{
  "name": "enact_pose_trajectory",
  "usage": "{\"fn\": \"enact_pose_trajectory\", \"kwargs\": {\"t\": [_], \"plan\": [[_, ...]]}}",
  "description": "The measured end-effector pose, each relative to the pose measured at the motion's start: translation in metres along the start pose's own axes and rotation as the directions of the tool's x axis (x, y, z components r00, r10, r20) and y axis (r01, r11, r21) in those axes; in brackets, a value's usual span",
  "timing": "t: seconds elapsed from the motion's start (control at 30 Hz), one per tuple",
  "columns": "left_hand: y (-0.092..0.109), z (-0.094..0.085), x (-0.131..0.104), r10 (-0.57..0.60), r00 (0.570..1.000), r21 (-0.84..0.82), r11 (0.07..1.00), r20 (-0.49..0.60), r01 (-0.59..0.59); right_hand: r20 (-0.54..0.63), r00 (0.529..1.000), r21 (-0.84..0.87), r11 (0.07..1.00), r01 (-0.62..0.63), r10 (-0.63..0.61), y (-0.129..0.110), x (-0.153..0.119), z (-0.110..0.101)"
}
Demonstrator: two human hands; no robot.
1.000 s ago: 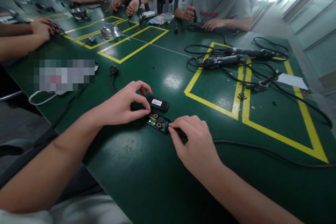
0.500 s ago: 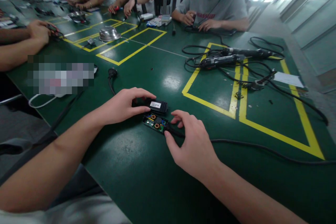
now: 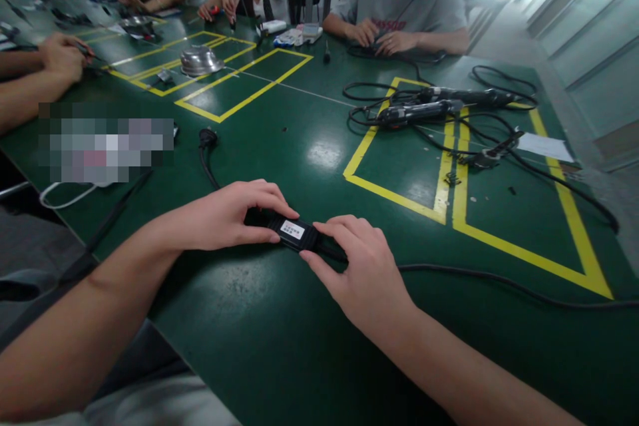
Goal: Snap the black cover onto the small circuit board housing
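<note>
A small black case with a white label on top lies on the green table in front of me, covering the circuit board seen earlier. My left hand grips its left end between thumb and fingers. At the right end, the thumb and forefinger of my right hand pinch the case's edges. A black cable runs off to the right from beneath my right hand. Beyond my left hand lies a black plug with its cord.
Two dark cylindrical tools with looped cables lie at the back right, across yellow tape. A metal bowl stands at the back left. A person sits opposite; another person's hands are at the left edge.
My left hand has brought the labelled cover toward me and onto the open half, hiding the circuit board. My right thumb and forefinger have moved onto the case's right end.
</note>
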State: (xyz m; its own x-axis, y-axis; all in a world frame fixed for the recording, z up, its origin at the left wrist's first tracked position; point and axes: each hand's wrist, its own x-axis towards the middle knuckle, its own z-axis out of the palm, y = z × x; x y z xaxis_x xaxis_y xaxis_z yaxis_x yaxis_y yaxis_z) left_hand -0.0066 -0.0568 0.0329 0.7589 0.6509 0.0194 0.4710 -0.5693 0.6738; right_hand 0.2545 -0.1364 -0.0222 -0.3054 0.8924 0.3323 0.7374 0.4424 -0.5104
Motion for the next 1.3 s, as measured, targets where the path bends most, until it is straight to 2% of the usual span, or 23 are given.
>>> {"fn": "enact_pose_trajectory", "kwargs": {"t": [0.23,0.37,0.43,0.5,0.57,0.6,0.7,0.83,0.93,1.03,1.13,1.3], "plan": [[0.001,0.001,0.001,-0.014,1.0,-0.046,0.999,0.006,0.015,-0.001,1.0,-0.058,0.998,0.019,-0.019,0.0,0.001,0.001],[-0.003,0.003,0.002,-0.075,0.997,-0.149,0.986,0.008,0.075,-0.007,1.0,-0.042,0.999,0.008,-0.008,0.0,0.0,0.001],[-0.007,0.006,0.003,-0.123,0.99,-0.24,0.965,-0.069,0.104,-0.042,0.999,-0.011,1.0,-0.013,0.012,0.0,-0.001,0.002],[-0.012,0.009,0.005,-0.182,0.962,-0.253,0.959,-0.204,0.128,-0.065,0.998,-0.001,1.0,-0.023,0.023,-0.001,-0.002,0.002],[-0.017,0.011,0.007,-0.22,0.933,-0.138,0.973,-0.286,0.187,-0.071,0.997,-0.014,1.0,-0.013,0.012,-0.001,-0.003,0.003],[-0.018,0.012,0.008,-0.225,0.93,-0.067,0.974,-0.291,0.215,-0.068,0.998,-0.024,1.0,-0.005,0.003,-0.002,-0.002,0.003],[-0.016,0.009,0.01,-0.194,0.948,0.082,0.972,-0.252,0.22,-0.047,0.999,-0.048,0.999,0.026,-0.028,-0.001,0.0,0.003],[-0.008,-0.002,0.004,-0.135,0.955,0.169,0.968,-0.264,0.184,-0.031,0.999,-0.067,0.997,0.042,-0.044,0.001,0.002,0.004],[-0.005,-0.01,-0.002,-0.18,0.978,0.12,0.974,-0.103,0.191,-0.032,0.998,-0.045,0.998,0.054,-0.056,0.001,0.003,0.004],[-0.004,-0.012,-0.004,-0.239,0.971,0.062,0.969,0.022,0.238,-0.034,0.997,-0.012,0.997,0.076,-0.076,0.0,0.002,0.004],[-0.004,-0.011,-0.004,-0.25,0.967,0.029,0.968,0.041,0.249,-0.023,0.998,-0.011,0.998,0.064,-0.065,-0.001,0.0,0.004],[-0.004,-0.01,-0.004,-0.197,0.98,0.007,0.98,0.02,0.197,-0.063,0.997,-0.006,0.999,0.033,-0.033,-0.001,-0.002,0.003]]}}
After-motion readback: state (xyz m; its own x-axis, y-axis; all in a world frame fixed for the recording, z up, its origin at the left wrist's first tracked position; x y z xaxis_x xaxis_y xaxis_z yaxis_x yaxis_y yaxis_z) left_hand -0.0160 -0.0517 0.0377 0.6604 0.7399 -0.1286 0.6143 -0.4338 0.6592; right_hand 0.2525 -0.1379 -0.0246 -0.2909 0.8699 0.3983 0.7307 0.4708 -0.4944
